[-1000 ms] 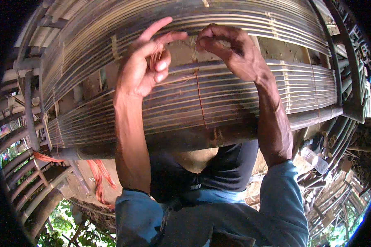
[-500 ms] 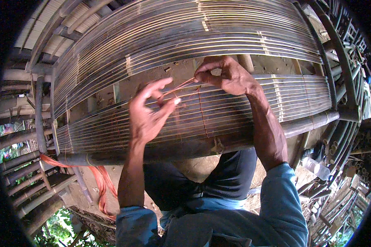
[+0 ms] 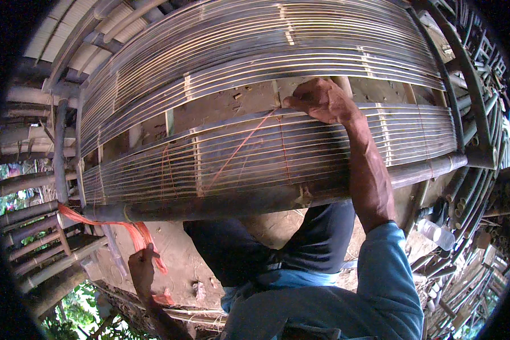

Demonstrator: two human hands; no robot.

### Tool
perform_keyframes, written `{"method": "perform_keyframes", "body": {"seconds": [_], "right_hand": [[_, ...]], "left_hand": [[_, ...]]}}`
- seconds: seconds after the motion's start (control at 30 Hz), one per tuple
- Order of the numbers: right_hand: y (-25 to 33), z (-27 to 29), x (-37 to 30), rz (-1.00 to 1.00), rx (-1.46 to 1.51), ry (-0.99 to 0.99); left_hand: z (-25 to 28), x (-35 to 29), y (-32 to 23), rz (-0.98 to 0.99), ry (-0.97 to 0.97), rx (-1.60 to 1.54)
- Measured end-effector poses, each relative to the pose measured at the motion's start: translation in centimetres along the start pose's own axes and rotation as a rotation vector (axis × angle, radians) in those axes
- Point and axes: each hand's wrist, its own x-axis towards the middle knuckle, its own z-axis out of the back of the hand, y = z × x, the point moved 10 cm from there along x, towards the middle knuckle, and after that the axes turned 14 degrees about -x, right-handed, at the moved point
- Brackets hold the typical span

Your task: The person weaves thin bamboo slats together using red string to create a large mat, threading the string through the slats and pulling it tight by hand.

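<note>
Legible text: none. I can read no letters, numbers, labels or signs on the slatted panel (image 3: 314,150) before me, on the dark pole (image 3: 238,208) along its near edge, or on my blue sleeve (image 3: 387,263); the clear container (image 3: 436,234) to my right appears too small to tell.

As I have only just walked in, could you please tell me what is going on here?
A person is working with both bare hands at rows of thin slats above a pole. The right hand has its fingers bunched at the slats' far edge, beside the upper end of an orange cord that slants across them. The left hand is low on the left, at orange strands hanging near the pole's end; whether it grips them is unclear.
</note>
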Motion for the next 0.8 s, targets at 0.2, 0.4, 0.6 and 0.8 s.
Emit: {"method": "perform_keyframes", "body": {"seconds": [0.2,0.4,0.6,0.8], "right_hand": [[-1.0,0.1,-1.0,-0.064,-0.035,-0.011],[-2.2,-1.9,-2.2,-0.099,-0.054,-0.030],[-0.3,-0.6,-1.8,-0.207,-0.022,0.073],[1.2,0.0,-1.7,-0.276,-0.057,0.139]], "left_hand": [[-0.3,-0.3,-4.3,-0.404,-0.330,0.461],[-15.6,1.3,-18.7,-0.583,-0.276,0.255],[-20.1,-0.1,-21.6,-0.688,-0.213,0.036],[-18.3,-1.5,-21.9,-0.417,0.181,-0.321]]}}
